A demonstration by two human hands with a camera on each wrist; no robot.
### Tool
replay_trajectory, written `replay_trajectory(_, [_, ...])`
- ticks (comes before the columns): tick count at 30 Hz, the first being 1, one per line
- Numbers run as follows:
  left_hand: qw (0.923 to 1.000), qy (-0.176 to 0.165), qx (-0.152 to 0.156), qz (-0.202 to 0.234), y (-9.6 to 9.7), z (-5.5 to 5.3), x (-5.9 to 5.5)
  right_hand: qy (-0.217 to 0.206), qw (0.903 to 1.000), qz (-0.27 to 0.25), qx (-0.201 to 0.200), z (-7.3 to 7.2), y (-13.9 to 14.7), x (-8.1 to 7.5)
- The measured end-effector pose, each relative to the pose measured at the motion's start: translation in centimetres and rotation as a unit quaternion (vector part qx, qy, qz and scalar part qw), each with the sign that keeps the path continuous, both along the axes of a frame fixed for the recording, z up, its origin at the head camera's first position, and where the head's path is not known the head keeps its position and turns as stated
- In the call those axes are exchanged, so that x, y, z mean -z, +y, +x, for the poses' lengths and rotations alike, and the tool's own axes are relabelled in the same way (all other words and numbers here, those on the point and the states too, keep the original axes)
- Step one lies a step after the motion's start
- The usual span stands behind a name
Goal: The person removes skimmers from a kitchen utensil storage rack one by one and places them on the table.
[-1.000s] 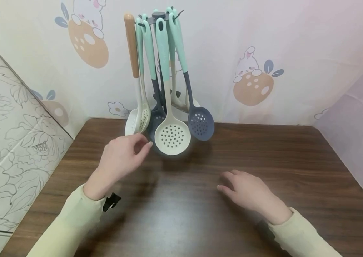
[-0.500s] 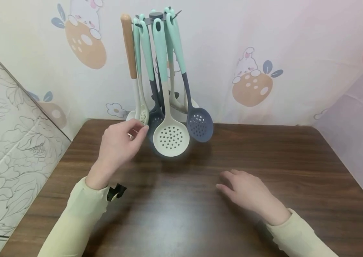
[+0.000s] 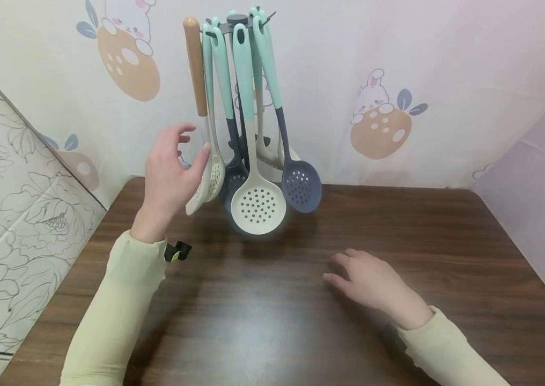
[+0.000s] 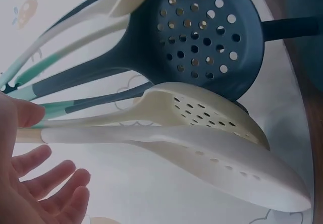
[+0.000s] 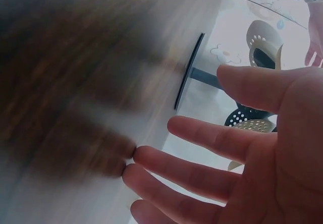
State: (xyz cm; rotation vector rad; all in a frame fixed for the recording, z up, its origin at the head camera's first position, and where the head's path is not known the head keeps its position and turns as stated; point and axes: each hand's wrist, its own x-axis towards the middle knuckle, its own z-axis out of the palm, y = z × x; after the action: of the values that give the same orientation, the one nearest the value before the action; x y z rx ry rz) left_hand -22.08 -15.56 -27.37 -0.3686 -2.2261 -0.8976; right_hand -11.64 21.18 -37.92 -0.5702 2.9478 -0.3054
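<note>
My left hand (image 3: 168, 169) is raised beside the white perforated skimmer with a wooden handle (image 3: 195, 67), which hangs at the left of a utensil rack (image 3: 237, 20). Fingers and thumb are spread around the skimmer's white shaft near the wooden handle without gripping it; whether the thumb touches cannot be told. In the left wrist view, the white skimmer (image 4: 227, 163) hangs beside a cream perforated skimmer (image 4: 207, 113). My right hand (image 3: 369, 281) rests on the table at right, fingers loosely extended, holding nothing; the right wrist view shows its fingertips at the tabletop.
Other mint-handled utensils hang round the rack, including a cream skimmer (image 3: 258, 209) in front and a dark blue skimmer (image 3: 302, 187) at right. The brown wooden table (image 3: 398, 230) meets a patterned curtain (image 3: 321, 80) behind; a floral panel (image 3: 21, 214) stands left.
My left hand has risen from the skimmer's bowl level to its upper shaft, its fingers spreading wider. The white skimmer's bowl has shifted and tilted slightly. The right hand stays nearly still.
</note>
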Motion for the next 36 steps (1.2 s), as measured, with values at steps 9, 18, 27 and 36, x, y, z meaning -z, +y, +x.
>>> replay_trajectory(9, [0.9961, -0.084, 0.016, 0.019, 0.0, -1.0, -0.8, -0.014, 0.9998, -0.012, -0.002, -1.0, -0.4, -0.1])
replay_trajectory(18, [0.9957, -0.086, 0.004, 0.034, 0.2, -1.1, 0.6, -0.017, 0.9998, 0.008, -0.006, -1.2, -0.8, -0.2])
replay_trajectory(27, [0.9923, -0.112, 0.011, 0.052, 1.0, -1.8, 2.0, 0.014, 0.9989, 0.045, -0.010, -0.6, -1.4, 0.1])
replay_trajectory(36, [0.9899, -0.134, 0.039, 0.026, 0.1, -2.3, 2.0, 0.019, 0.9986, 0.049, -0.006, -0.6, -2.0, 0.1])
